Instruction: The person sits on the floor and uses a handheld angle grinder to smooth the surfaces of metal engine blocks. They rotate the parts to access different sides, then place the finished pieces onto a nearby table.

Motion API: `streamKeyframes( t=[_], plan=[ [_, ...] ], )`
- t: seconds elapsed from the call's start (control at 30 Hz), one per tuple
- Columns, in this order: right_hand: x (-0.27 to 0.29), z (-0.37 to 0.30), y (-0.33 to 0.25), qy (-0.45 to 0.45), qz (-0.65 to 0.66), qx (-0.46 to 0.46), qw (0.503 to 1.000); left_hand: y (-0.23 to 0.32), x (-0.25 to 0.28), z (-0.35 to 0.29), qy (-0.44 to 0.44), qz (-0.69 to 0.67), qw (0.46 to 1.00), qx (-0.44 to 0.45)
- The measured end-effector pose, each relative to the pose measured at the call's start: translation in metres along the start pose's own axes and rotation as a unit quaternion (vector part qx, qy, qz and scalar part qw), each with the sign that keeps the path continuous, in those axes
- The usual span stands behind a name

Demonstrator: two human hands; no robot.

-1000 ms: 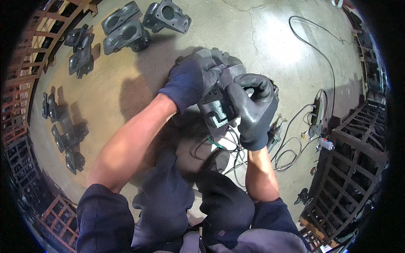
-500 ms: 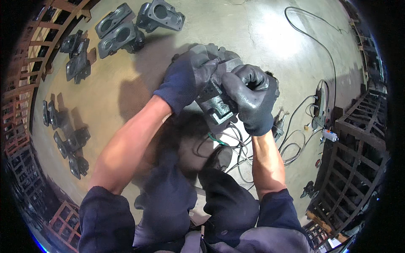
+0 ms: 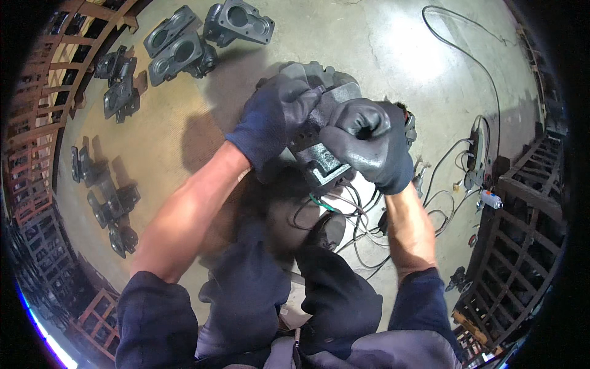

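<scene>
Right, watching from close by: one person, two gloved hands, head bent over a dark metal casting [image 3: 322, 163]. The casting sits in front of the knees, tilted, its near end glossy with an angular raised edge. What bears its weight, I can't make out.

Left hand [image 3: 276, 117]: fingers curled closed against the casting's upper left side. Right hand [image 3: 367, 138]: lies over its right side, thumb and fingers rolled into a loose fist. Whether anything small is pinched in either, can't tell; gloves cover it.

Below the casting, by a dark shoe [image 3: 330, 230]: tangled cables [image 3: 362, 232], a short green length [image 3: 321, 203] among them. Further right, a power strip [image 3: 474, 154] with leads, then a white can [image 3: 490, 198] on its side, near a dark slatted crate [image 3: 515, 237].

Ahead and left, more castings [image 3: 173, 58] stand grouped on the floor [image 3: 319, 31], some close together. Along the far left, a brown slatted crate [image 3: 64, 66].
</scene>
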State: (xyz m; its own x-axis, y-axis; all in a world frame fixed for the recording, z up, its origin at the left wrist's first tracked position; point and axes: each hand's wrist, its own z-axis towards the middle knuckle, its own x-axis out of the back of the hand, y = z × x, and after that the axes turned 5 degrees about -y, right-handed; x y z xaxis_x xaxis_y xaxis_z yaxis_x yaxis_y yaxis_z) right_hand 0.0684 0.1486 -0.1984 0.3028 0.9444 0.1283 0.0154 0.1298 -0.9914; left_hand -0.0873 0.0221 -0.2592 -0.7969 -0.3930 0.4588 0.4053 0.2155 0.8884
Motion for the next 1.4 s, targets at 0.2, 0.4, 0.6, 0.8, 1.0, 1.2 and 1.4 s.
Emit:
streamKeyframes(
  t=[0.2,0.4,0.6,0.8,1.0,1.2,1.4],
  plan=[
    [-0.032,-0.008,-0.007,0.203,-0.017,-0.011,0.979,-0.002,0.0,-0.005,-0.042,0.141,0.983,-0.105],
    [-0.026,-0.016,0.005,0.199,-0.018,-0.016,0.98,-0.003,-0.003,0.0,0.01,0.089,0.994,-0.068],
    [-0.044,-0.015,0.009,0.283,-0.036,0.04,0.958,-0.004,-0.005,0.004,0.017,0.053,0.996,-0.068],
    [-0.04,-0.009,0.011,0.268,0.027,0.0,0.963,-0.01,-0.006,0.0,-0.015,0.031,0.998,-0.044],
    [-0.021,-0.012,0.016,0.136,0.015,0.027,0.99,0.005,0.002,-0.001,-0.063,0.033,0.997,0.011],
    [0.001,0.001,0.016,0.017,0.011,0.013,1.0,0.003,0.003,-0.004,-0.075,0.214,0.971,-0.079],
    [0.003,-0.003,0.016,0.004,-0.021,0.061,0.998,0.008,-0.004,-0.007,-0.074,0.125,0.989,-0.023]
  ],
)
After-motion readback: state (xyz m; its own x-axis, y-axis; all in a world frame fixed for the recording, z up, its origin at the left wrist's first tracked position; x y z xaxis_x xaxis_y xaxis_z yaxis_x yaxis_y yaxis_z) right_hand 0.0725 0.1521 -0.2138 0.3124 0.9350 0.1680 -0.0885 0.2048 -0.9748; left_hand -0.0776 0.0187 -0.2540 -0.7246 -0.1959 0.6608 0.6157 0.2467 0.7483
